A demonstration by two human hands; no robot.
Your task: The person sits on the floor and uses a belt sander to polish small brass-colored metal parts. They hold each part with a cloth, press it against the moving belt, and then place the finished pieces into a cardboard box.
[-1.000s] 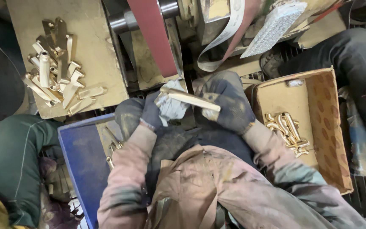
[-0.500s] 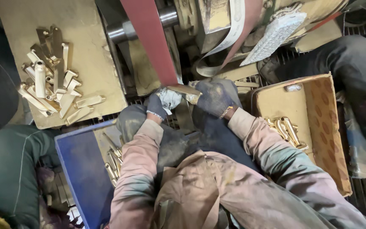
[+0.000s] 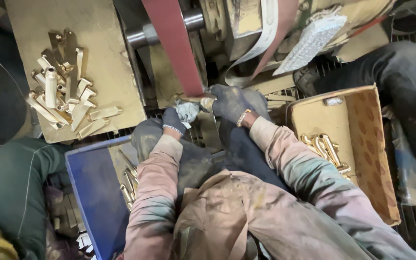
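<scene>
Both gloved hands meet at the lower end of the red-brown sanding belt (image 3: 176, 48), which runs slantwise down from a steel roller (image 3: 145, 33). The left hand (image 3: 174, 119) has its fingers closed around a crumpled pale rag (image 3: 188, 111) wrapped on the near end of a brass piece (image 3: 199, 100). The right hand (image 3: 228, 102) has its fingers clamped over the other end of the same piece. The brass piece lies crosswise between the two hands, pressed against the belt's bottom edge (only a short golden stretch shows between the gloves).

To the left, a dusty tan surface (image 3: 107, 58) carries a heap of rough brass castings (image 3: 66, 86), loosely piled and touching one another. To the right, a cardboard box (image 3: 371, 144) holds several brighter brass parts (image 3: 326, 151) near its inner wall. Below the left forearm sits a blue tray (image 3: 92, 192), with a few more brass parts (image 3: 128, 185) along its right side, partly hidden by the sleeve. A grey-white worn belt strip (image 3: 266, 33) hangs over the machine behind the hands
</scene>
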